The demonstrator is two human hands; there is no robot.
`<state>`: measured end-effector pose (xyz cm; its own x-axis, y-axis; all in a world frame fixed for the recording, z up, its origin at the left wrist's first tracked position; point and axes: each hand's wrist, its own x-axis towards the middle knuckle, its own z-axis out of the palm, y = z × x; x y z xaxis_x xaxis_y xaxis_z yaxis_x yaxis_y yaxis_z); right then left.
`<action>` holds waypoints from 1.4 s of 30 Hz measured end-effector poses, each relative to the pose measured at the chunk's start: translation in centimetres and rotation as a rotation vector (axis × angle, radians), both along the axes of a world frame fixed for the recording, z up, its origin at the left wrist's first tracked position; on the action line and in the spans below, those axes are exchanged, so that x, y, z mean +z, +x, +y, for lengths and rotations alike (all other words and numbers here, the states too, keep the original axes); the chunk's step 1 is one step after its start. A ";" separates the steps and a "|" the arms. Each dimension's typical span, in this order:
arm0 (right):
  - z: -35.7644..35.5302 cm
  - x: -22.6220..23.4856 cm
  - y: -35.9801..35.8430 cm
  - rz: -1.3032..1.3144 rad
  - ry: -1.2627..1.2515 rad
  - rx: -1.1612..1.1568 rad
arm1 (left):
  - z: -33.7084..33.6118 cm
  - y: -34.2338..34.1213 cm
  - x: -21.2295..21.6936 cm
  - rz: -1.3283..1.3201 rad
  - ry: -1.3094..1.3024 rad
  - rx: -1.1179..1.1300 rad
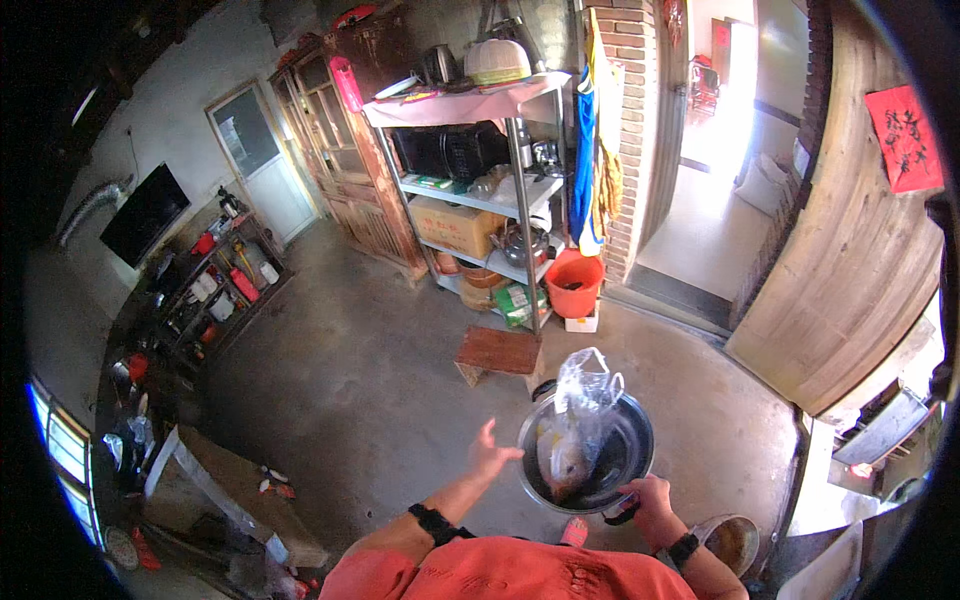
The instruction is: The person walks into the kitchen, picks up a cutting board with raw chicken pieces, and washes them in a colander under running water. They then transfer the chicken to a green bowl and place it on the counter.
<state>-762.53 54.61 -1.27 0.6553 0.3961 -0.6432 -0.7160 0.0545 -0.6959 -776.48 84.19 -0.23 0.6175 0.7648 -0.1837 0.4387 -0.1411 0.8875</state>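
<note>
A round metal pot with dark handles is held out over the floor in front of me. Inside it lies a clear plastic bag whose loops stand up past the far rim; its contents look brownish and cannot be made out. My right hand is closed on the pot's near handle. Just left of the pot, my left hand is apart from the rim, fingers spread and holding nothing.
A low wooden stool stands beyond the pot, before a metal shelf rack. An orange bucket sits beside the rack. A cardboard box lies at lower left, and another bucket is near my right forearm. A doorway opens at far right.
</note>
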 end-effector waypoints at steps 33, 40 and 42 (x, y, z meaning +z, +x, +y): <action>58.2 -7.8 20.7 -0.081 -0.405 0.508 | 60.1 -22.4 -8.0 -0.687 -0.965 0.712; 67.6 -15.4 26.1 -0.166 -0.722 0.070 | 74.2 -28.1 -2.2 -0.430 -0.809 1.049; 76.7 -14.7 26.6 -0.303 -0.716 0.127 | 78.1 -29.8 -2.9 -0.330 -0.627 1.017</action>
<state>-735.93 131.30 -15.93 0.8206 0.0368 -0.5704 -0.4597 -0.5505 -0.6969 -806.28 162.25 -3.18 -0.1189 0.7599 -0.6391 -0.1573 0.6211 0.7678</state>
